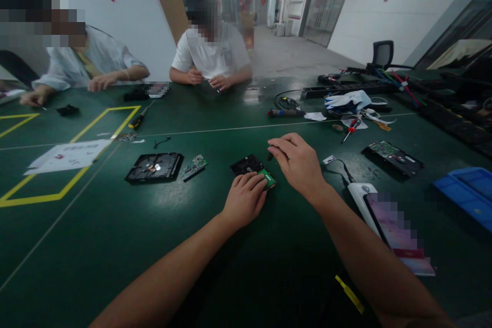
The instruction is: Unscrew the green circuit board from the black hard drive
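My left hand [246,199] is curled over the near side of a small hard drive [246,165] and holds it against the table. Beside the fingertips shows the drive's green circuit board [270,179]; the rest of the board is under the hand. My right hand [296,164] is just above and to the right of the drive, thumb and forefinger pinched together. Between them is a small dark piece [270,154], mostly hidden, its kind unclear. To the left lie a loose circuit board [195,166] and a larger black hard drive [155,166].
Another hard drive [394,159], a blue tray [467,195] and a phone on a white device [363,197] lie right. Farther back are a red screwdriver [351,129], gloves [348,101] and a yellow-black screwdriver [138,119]. Two people work across the green table [96,246].
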`<state>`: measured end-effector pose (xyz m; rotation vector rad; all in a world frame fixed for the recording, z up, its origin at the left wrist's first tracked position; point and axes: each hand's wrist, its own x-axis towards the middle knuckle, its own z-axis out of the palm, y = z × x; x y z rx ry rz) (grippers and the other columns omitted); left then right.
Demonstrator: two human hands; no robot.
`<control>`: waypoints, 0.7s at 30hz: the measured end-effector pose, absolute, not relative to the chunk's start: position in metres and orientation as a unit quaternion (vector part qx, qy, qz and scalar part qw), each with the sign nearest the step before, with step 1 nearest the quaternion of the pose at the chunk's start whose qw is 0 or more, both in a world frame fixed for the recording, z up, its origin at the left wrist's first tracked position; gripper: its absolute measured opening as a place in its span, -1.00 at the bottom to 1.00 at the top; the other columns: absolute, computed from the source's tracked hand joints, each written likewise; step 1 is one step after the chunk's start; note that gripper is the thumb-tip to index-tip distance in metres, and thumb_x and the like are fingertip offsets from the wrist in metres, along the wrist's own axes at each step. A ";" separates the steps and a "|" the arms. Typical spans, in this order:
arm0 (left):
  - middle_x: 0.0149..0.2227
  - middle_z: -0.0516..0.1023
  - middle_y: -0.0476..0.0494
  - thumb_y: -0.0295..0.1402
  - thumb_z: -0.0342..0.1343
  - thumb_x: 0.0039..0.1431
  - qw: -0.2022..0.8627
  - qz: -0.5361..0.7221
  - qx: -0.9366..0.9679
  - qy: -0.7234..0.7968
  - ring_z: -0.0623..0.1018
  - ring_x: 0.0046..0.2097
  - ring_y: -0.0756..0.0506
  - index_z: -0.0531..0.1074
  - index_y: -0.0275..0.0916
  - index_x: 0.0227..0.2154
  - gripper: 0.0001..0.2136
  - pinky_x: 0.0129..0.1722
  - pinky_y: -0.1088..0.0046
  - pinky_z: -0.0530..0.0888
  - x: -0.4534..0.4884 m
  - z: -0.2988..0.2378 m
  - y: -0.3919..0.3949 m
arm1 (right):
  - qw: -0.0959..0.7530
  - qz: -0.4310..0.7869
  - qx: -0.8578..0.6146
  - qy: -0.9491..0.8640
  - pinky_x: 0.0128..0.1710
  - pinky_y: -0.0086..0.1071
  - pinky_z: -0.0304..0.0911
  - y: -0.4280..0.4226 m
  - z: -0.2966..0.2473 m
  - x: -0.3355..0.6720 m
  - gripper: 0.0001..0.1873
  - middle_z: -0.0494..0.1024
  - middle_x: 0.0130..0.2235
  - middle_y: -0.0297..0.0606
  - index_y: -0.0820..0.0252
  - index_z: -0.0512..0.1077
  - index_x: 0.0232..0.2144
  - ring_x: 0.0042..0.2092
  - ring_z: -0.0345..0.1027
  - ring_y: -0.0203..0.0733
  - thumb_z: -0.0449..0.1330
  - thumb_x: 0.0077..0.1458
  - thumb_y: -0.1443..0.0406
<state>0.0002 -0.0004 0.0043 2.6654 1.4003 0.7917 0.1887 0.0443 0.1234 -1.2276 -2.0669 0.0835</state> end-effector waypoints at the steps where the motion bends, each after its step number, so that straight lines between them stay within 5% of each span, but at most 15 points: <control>1: 0.21 0.53 -0.17 -0.28 0.04 0.41 0.015 0.254 0.856 0.450 0.43 0.26 -0.29 0.45 -0.10 0.19 -0.65 0.23 -0.02 0.36 0.000 0.004 0.000 | 0.362 0.036 -0.472 -0.803 -0.03 -0.15 0.41 0.045 0.124 0.189 -0.73 0.58 -0.06 -0.10 0.12 0.58 -0.02 -0.06 0.51 -0.04 0.11 0.39 0.27; 8: 0.22 0.53 -0.17 -0.28 0.04 0.41 0.010 0.249 0.858 0.450 0.43 0.25 -0.29 0.44 -0.13 0.20 -0.64 0.22 -0.02 0.37 -0.001 0.002 0.000 | 0.367 0.062 -0.440 -0.817 0.07 -0.13 0.38 0.045 0.126 0.187 -0.67 0.60 0.03 -0.11 0.12 0.51 0.07 0.05 0.49 -0.04 0.06 0.36 0.38; 17: 0.21 0.53 -0.16 -0.27 0.05 0.41 0.005 0.258 0.855 0.449 0.44 0.25 -0.29 0.45 -0.12 0.18 -0.66 0.21 -0.01 0.38 0.000 0.001 0.000 | 0.355 0.019 -0.489 -0.796 -0.07 -0.17 0.37 0.046 0.122 0.190 -0.79 0.57 -0.09 -0.12 0.11 0.55 -0.08 -0.08 0.50 -0.03 0.19 0.35 0.17; 21: 0.22 0.53 -0.16 -0.27 0.05 0.41 0.003 0.257 0.856 0.448 0.43 0.26 -0.29 0.46 -0.13 0.17 -0.67 0.22 -0.01 0.37 -0.001 0.001 0.001 | 0.353 0.047 -0.453 -0.818 -0.02 -0.18 0.37 0.046 0.124 0.190 -0.81 0.58 -0.07 -0.13 0.12 0.55 -0.07 -0.05 0.50 -0.06 0.15 0.37 0.28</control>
